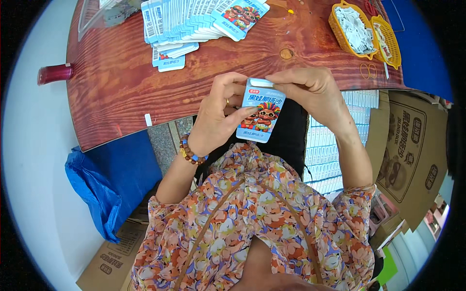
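Note:
A small light blue cardboard box (266, 115) with cartoon figures on its front is held upright before my chest, just off the table's near edge. Its top end shows a white flap. My left hand (218, 109) grips it from the left side, the thumb lying across the front. At the upper right corner, the fingers of my right hand (313, 89) are pinched together on the top flap. What lies inside the box is hidden. Farther back on the table, a fanned pile of flat blue cartons (182, 22) matches the one I hold.
On the wooden table (218, 60), a yellow basket (335, 24) of white sachets stands at the far right beside a smaller yellow basket (397, 51). A clear plastic bin (90, 17) sits far left. Rows of blue boxes (324, 148) fill a carton (407, 155) by my right arm.

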`<control>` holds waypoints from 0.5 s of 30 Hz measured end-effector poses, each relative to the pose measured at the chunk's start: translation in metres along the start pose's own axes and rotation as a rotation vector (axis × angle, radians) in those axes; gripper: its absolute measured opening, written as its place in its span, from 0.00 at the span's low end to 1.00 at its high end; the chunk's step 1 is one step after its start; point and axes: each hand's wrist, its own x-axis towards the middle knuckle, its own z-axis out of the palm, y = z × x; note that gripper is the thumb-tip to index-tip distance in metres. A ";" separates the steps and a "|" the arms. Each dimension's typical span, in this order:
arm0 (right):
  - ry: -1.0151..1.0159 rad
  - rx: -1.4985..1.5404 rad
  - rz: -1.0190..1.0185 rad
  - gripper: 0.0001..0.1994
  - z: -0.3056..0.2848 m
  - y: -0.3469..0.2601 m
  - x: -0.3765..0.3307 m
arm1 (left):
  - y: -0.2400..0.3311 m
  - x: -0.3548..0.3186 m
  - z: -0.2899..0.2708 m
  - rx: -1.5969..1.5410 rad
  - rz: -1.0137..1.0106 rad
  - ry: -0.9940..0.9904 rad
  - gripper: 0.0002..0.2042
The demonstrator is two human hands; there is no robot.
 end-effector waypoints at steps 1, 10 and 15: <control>-0.003 0.000 0.002 0.10 0.000 -0.003 -0.001 | 0.000 0.000 0.000 0.001 -0.007 -0.006 0.26; 0.032 -0.415 -0.405 0.13 0.008 0.000 -0.005 | -0.002 0.004 -0.001 -0.031 -0.004 -0.018 0.27; 0.184 -0.139 -0.182 0.17 0.020 0.016 -0.017 | -0.005 0.004 0.000 -0.091 0.025 -0.022 0.24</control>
